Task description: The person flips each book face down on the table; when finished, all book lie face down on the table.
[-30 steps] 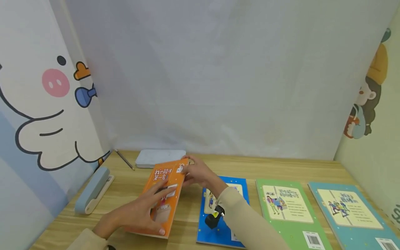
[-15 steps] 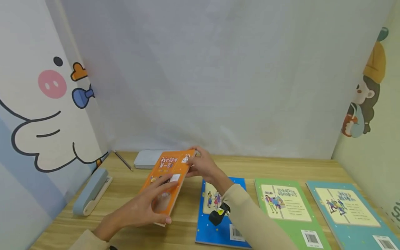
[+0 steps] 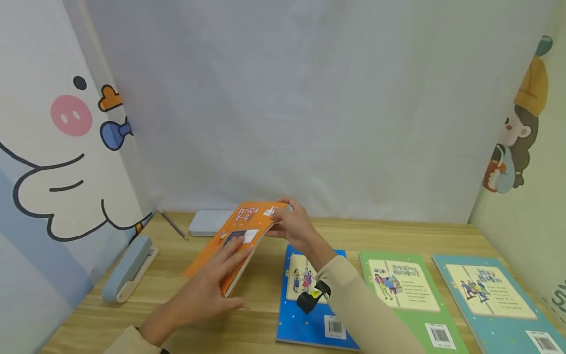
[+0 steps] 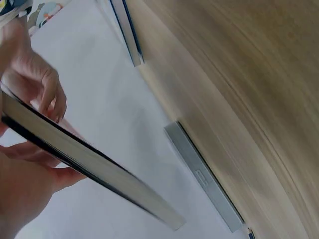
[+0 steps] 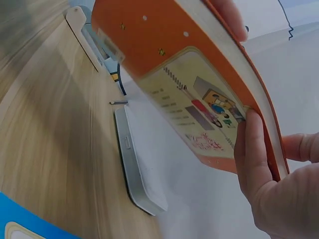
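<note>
An orange book (image 3: pixel 240 231) is tilted off the wooden table (image 3: pixel 265 265), far end raised. My right hand (image 3: pixel 289 221) grips its far right corner, thumb on top and fingers underneath (image 5: pixel 251 159). My left hand (image 3: pixel 223 278) holds the near end, with fingers lying on the cover and the thumb by the lower edge. The right wrist view shows the book's orange back cover (image 5: pixel 189 84) from below. Its page edge (image 4: pixel 89 159) crosses the left wrist view above the tabletop.
A blue book (image 3: pixel 309 305), a green book (image 3: pixel 407 295) and a teal book (image 3: pixel 491 300) lie flat in a row to the right. A grey-white flat case (image 3: pixel 210 222), a pen (image 3: pixel 173 225) and a pale blue stapler (image 3: pixel 128 268) sit at the back left, by the cartoon panels.
The orange book has come up off the table. Its far end rose and moved back and right, with both hands still on it, and it now hides more of the grey case.
</note>
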Motion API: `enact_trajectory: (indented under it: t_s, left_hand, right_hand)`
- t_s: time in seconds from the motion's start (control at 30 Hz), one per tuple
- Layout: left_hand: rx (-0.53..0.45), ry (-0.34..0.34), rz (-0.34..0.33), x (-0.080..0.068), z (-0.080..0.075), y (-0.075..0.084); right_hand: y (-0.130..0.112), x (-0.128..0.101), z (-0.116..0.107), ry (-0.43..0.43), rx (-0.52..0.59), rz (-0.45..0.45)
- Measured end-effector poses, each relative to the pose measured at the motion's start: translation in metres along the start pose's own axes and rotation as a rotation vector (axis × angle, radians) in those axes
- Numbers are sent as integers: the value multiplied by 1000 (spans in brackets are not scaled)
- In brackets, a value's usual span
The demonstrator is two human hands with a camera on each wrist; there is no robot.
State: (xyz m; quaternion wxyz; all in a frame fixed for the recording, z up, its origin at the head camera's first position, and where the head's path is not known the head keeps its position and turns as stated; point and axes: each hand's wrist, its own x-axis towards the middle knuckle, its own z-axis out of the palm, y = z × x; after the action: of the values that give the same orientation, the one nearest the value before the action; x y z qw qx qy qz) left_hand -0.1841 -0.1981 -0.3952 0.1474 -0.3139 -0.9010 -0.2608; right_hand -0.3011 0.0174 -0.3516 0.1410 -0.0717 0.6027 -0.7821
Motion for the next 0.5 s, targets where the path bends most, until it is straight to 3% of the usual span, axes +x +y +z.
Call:
enact_trajectory:
  t_s: [0.23,0.4,0.5]
  left_hand:
    - [187,205,150,1,11,-3]
    - [198,389,223,5,13,-5]
    - [152,457,220,6,12,-3]
  right_hand:
    - [-5,-2,2,38,49,-13]
    - [-10,-5,4,39,83,-30]
    - [-13,-6,6,36,91,-34]
